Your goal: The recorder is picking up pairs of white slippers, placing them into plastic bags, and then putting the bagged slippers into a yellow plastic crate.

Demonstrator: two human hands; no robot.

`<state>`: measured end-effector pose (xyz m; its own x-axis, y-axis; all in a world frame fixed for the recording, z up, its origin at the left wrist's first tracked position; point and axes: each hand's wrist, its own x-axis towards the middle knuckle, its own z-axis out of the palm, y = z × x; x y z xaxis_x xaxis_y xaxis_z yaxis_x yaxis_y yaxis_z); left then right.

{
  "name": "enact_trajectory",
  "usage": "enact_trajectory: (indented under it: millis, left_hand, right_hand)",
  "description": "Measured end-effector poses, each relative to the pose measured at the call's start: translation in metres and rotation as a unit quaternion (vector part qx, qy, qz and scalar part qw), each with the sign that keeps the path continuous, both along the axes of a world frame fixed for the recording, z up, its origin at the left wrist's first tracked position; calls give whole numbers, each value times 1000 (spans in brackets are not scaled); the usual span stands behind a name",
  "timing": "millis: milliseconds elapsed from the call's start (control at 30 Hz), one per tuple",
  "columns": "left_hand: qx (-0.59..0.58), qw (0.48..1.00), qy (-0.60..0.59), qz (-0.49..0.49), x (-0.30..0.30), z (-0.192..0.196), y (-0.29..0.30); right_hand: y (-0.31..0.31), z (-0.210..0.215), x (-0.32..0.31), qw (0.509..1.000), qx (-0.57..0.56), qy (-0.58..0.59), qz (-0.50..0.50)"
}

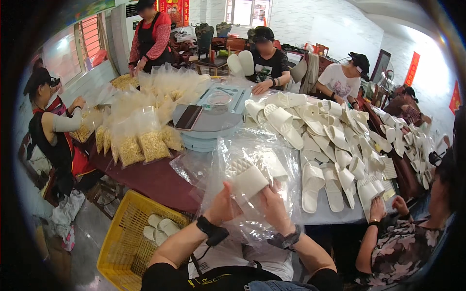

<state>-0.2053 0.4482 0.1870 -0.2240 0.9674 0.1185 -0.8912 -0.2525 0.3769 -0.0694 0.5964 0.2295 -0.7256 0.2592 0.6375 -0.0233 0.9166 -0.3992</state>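
At the table's near edge, a cream slide slipper with a quilted strap sits between my two hands, over or inside a clear plastic bag; which of the two I cannot tell. My left hand is closed on the slipper's left side. Fingers of my right hand pinch its right side, with bag film around them. Just behind lies a second slipper of the same kind, partly under glossy film. More clear bags lie to the left.
Loose slippers are heaped to the right. Filled bags stand at left beside a grey-blue stand holding a phone. A yellow basket with several slippers is at lower left. Co-workers surround the table; one hand is close on the right.
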Motion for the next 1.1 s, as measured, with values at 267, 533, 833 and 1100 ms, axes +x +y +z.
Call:
enact_trajectory:
  millis: [267,533,833,1100]
  left_hand:
    - [20,993,58,-99,27,-7,1]
    - [-396,838,365,81,-2,29,-21]
    - [-271,887,345,142,22,23,-19]
    - [-299,570,706,296,22,58,-53]
  right_hand:
    - [33,-8,-45,998,-51,-35,23]
    - [66,-87,-90,982,129,51,-128]
    - [38,-56,-87,981,-139,-105,-85]
    - [9,-36,36,968,13,-195,159]
